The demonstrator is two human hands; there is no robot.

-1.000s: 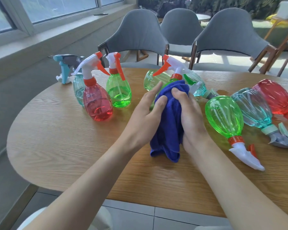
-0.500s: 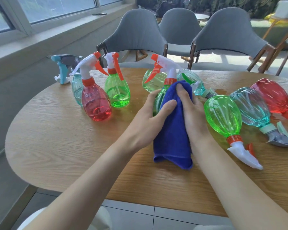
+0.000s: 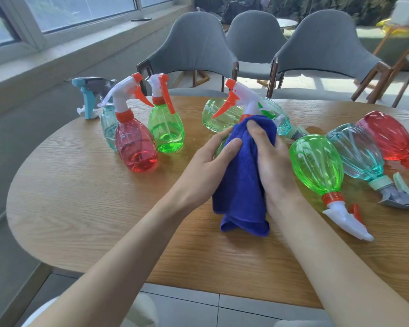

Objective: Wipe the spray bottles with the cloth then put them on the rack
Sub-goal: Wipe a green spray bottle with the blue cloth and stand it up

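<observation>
1. While I've got the green spray bottle (image 3: 244, 97) upright between both hands, its long axis runs straight up, with the nozzle poking out above the blue cloth (image 3: 242, 185).
2. My right hand (image 3: 272, 159) is curled round the cloth-wrapped body. My left hand (image 3: 208, 166) grips the other side, thumb on the cloth.
3. No rack in view, so I can't tell which way it goes.
4. It's a wooden table (image 3: 80, 197), with standing bottles (image 3: 136, 142) on my left and lying bottles (image 3: 316, 164) on my right. Grey chairs (image 3: 194, 48) and a window sit beyond.
</observation>
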